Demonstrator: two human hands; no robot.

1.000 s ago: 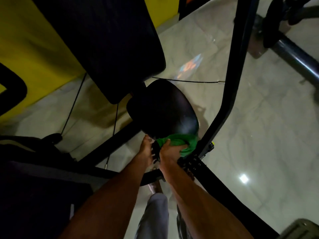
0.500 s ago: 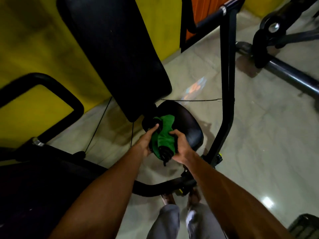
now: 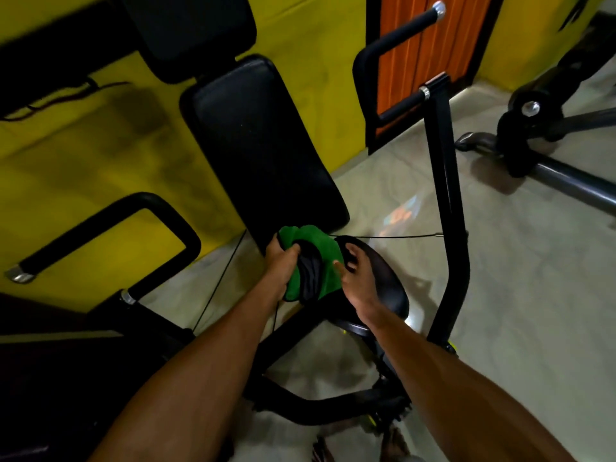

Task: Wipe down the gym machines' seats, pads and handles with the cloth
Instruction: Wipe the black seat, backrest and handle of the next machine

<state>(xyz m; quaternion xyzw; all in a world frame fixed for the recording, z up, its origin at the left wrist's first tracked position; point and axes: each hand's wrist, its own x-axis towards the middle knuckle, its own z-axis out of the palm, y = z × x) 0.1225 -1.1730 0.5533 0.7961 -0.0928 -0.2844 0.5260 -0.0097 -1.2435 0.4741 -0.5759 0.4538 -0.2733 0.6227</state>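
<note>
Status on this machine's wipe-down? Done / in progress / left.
Done: nothing provable; no pad shows wipe marks. In hand: left hand grips the green cloth between seat and back pad, right hand at its edge. Left, apparently: back pad, head pad, left-side handle, right-side handle.

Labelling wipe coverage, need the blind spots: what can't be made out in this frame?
Head view only.
Hidden: left part of seat, under cloth, left hand and right hand.
Too dim: dark fold in the cloth; machine at lower left, in shadow.
Blurred: right hand fingers, so grip on cloth unclear.
Cut off: feet, by bottom edge.
</note>
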